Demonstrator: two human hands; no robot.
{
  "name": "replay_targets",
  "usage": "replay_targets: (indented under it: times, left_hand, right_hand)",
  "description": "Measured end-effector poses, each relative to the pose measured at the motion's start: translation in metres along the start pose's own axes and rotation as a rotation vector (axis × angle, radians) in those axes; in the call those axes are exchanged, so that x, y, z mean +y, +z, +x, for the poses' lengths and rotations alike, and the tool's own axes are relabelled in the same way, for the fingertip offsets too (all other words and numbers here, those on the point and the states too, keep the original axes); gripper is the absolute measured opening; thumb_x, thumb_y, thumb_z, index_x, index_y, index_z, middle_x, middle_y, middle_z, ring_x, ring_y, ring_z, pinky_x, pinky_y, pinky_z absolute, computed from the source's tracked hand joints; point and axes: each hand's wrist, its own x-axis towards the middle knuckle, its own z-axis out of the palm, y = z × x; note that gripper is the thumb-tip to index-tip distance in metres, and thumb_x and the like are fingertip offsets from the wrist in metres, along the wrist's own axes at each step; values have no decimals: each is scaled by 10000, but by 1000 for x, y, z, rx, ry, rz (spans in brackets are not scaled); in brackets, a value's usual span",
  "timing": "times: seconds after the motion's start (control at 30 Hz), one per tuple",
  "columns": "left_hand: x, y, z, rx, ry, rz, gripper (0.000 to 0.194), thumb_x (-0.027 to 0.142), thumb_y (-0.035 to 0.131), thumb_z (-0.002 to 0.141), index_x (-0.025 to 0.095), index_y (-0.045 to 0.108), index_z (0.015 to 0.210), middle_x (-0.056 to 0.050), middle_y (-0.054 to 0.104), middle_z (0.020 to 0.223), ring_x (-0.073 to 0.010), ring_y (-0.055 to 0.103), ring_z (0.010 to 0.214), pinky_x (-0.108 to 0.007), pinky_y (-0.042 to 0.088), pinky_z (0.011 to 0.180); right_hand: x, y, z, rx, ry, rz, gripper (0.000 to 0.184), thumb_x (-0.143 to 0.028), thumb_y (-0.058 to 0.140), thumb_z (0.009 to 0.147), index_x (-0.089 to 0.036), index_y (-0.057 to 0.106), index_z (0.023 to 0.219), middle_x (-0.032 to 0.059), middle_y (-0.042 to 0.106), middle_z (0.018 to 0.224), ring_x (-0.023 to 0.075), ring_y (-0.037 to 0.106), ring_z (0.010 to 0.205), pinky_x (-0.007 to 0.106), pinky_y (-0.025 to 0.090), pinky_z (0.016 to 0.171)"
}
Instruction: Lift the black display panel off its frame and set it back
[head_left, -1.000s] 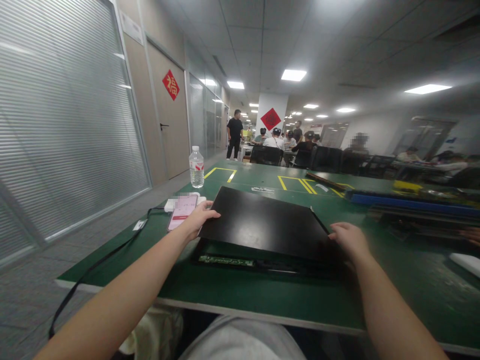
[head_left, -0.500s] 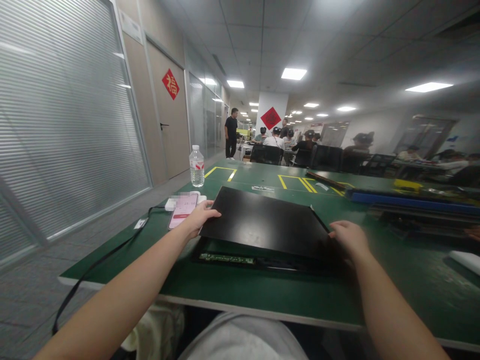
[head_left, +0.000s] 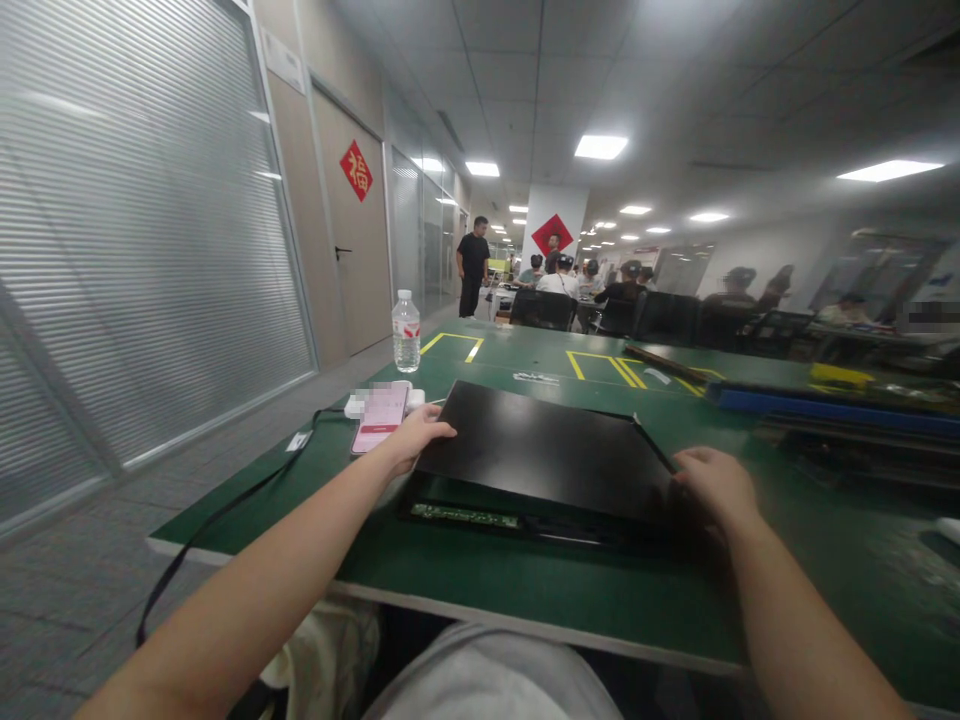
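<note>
A flat black display panel (head_left: pixel 540 445) is held tilted above the table, its glossy face towards me. My left hand (head_left: pixel 416 438) grips its left edge, thumb on top and fingers underneath. At the right edge my right hand (head_left: pixel 716 485) is closed in a pinch; a thin dark strip (head_left: pixel 654 443) runs along that side up to the far corner. Below the near edge of the panel shows a green circuit board (head_left: pixel 465 516) in a dark tray-like part (head_left: pixel 577 530). Shadow and blur hide how the panel's lower right corner meets that part.
On the green table (head_left: pixel 525 590), a phone (head_left: pixel 381 420) lies by white objects at left, with a water bottle (head_left: pixel 406 332) behind. A black cable (head_left: pixel 225 505) hangs over the left edge. Long dark and blue bars (head_left: pixel 825 405) lie at right. People sit farther back.
The whole view has shifted, so the table and hands appear slightly farther right. Both hands keep their places at the panel's edges, and the panel appears slightly lower over the circuit board.
</note>
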Motion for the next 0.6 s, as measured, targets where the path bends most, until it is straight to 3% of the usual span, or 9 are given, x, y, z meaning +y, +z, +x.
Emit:
replay_targets:
  times: [0.33, 0.6]
  left_hand:
    - [-2, 4, 1, 28, -15, -33, 523, 71, 783, 468, 178, 533, 914, -47, 728, 742, -250, 702, 648, -334, 524, 600]
    - [-2, 4, 0, 42, -41, -43, 508, 82, 820, 511, 167, 553, 935, -42, 740, 732, -218, 693, 602, -315, 533, 570]
  right_hand:
    - [4, 1, 3, -6, -28, -19, 206, -334, 581, 729, -262, 722, 860, 82, 757, 815, 279, 663, 710, 372, 453, 599]
    - [10, 5, 9, 23, -72, -54, 210, -339, 591, 697, -264, 731, 834, 96, 750, 800, 297, 661, 724, 386, 449, 620]
